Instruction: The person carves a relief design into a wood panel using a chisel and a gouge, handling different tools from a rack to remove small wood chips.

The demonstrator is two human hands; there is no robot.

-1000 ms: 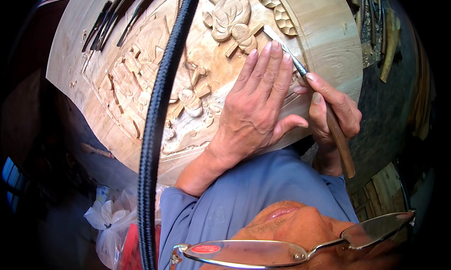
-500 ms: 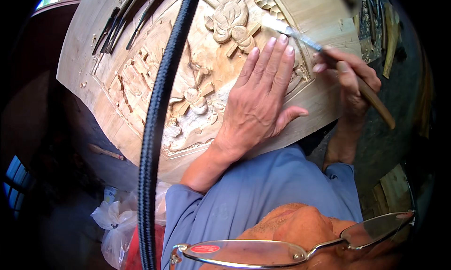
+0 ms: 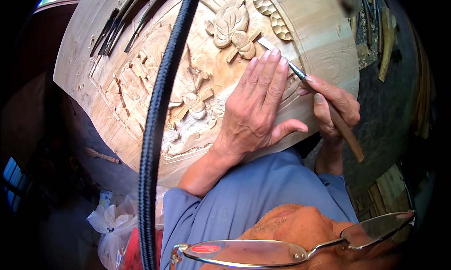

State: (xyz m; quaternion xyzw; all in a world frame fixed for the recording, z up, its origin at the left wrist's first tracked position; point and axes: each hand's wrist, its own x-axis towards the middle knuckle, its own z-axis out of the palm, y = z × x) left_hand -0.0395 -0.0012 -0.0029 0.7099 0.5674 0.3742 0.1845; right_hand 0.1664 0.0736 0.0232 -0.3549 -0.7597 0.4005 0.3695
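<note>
The right hand [image 3: 334,105] is closed around a carving chisel [image 3: 324,101], gripping its brown wooden handle; the blade slants far-left onto the carved wood panel [image 3: 141,82]. The left hand [image 3: 256,110] lies flat and open on the panel, fingertips against the blade. The chisel looks light, stiff and sharp-tipped, best held by its handle.

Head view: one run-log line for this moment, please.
left hand: flat on carved wood panel | right hand: grips chisel | blade tip: at relief beside left fingertips
</note>
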